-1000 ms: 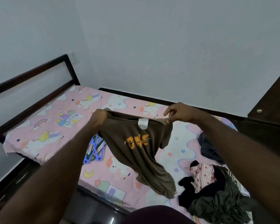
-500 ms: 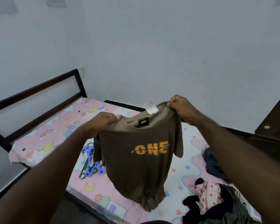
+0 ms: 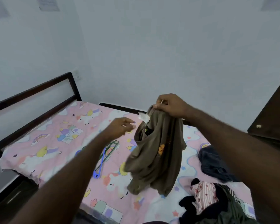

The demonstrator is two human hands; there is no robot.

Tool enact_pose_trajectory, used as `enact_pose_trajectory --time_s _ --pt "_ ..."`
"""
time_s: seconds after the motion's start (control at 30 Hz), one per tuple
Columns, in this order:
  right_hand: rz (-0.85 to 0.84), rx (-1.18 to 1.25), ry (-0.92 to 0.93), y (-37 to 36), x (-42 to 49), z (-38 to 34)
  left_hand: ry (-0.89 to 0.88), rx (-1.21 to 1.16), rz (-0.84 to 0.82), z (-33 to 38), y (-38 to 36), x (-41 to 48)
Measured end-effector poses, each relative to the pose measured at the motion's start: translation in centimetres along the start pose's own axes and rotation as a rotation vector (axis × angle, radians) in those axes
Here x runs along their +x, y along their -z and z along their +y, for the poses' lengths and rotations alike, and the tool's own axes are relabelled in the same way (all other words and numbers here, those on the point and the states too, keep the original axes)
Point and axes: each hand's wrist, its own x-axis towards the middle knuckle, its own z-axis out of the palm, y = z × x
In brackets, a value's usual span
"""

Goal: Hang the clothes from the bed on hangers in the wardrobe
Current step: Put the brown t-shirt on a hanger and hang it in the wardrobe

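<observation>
Right hand point(image 3: 170, 106) pinched the brown T-shirt point(image 3: 157, 156) at its top edge; left hand point(image 3: 120, 127) was empty, fingers loose, over the hangers point(image 3: 103, 154). Risk: the bunched collar could snag a hanger

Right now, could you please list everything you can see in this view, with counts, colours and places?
T-shirt: one, olive-brown with orange print, hanging over the bed from the right hand.
hangers: at least two, blue and green, lying on the sheet left of the T-shirt.
sheet: one, pink with unicorn print, covering the bed.
bed frame: one, dark, at the left.
dark garment: one, navy, on the sheet at the right.
clothes pile: one, striped pink, black and dark green, at the bed's near right corner.
wardrobe: one, dark brown, far right.
left hand: open, empty, over the bed.
right hand: pinches the T-shirt's neckline.
</observation>
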Motion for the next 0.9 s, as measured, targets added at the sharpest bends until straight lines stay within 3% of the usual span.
enact_pose_trajectory --time_s 0.13,0.37,0.53,0.67,0.8,0.9 --pt "-0.173 -0.148 0.045 -1.6 -0.3 -2.1 0.04 -0.008 -0.119 -1.3 -5.7 1.0" --pt "-0.193 -0.239 0.054 -0.6 -1.0 -4.3 0.145 -0.017 0.005 -1.6 -8.3 2.2" --pt "-0.101 -0.176 0.056 1.0 -1.3 -4.5 0.294 0.167 0.141 -4.3 -8.3 2.5" --pt "-0.1 -0.178 0.014 2.4 -1.7 -3.1 0.205 0.328 0.178 -6.4 -6.5 2.5" --pt "-0.098 -0.171 0.007 3.4 -2.1 -2.1 0.143 0.505 0.004 -6.9 -4.7 2.4" --pt "-0.089 -0.164 0.023 3.6 -1.8 -2.7 0.055 0.851 -0.009 -6.5 -5.4 2.2"
